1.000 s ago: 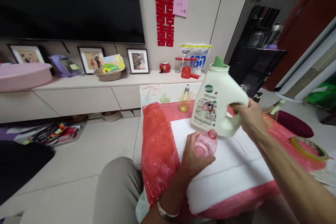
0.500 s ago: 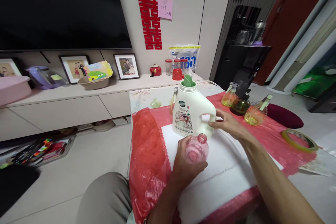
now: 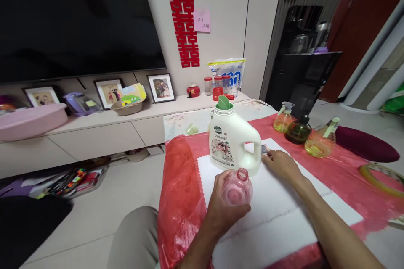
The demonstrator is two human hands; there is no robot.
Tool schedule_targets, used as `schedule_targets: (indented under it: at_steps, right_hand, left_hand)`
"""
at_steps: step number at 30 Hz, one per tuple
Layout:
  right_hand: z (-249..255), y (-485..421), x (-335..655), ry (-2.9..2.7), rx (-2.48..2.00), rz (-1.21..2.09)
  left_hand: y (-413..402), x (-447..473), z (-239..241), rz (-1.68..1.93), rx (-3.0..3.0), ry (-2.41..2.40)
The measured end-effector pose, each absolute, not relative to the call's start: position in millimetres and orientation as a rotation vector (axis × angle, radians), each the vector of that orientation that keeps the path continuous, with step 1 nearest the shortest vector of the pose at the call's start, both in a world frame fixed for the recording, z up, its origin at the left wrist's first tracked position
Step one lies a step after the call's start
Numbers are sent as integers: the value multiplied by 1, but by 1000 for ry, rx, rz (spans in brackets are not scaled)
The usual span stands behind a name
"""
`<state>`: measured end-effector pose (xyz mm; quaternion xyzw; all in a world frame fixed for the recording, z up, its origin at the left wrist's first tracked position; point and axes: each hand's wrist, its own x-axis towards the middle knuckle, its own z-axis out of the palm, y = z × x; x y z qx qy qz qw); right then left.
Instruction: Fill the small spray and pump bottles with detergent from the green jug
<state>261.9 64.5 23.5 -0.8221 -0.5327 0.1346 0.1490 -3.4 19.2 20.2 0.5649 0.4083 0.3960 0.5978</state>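
Pink bottle (image 3: 237, 190): partly behind the left hand (image 3: 224, 210)
Grey item (image 3: 264, 149): too small for us to identify
Television (image 3: 78, 17): cut off left

A home is being shown here, clearly a living room: a wide television (image 3: 78, 21) is mounted on the wall, and framed photos (image 3: 160, 88) are lined up on the low cabinet (image 3: 101, 142) beneath. Red paper-cut characters (image 3: 185, 21) are pasted up alongside!

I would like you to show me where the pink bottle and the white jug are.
Pink bottle (image 3: 238, 190), head view: on its see-through body.
White jug (image 3: 236, 143), head view: on its front wall.
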Motion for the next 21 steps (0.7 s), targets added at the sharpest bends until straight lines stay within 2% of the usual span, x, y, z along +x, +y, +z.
schedule_targets:
  at_steps: [9, 15, 21]
  right_hand:
    - [20, 62, 283, -1221, -2151, 489]
    - [49, 43, 311, -934, -1519, 558]
    - [98, 21, 277, -897, -1043, 618]
  left_hand:
    - [18, -4, 22, 931, 1288, 940]
    - [18, -4, 20, 932, 1312, 941]
    - [17, -5, 22, 930, 1308, 957]
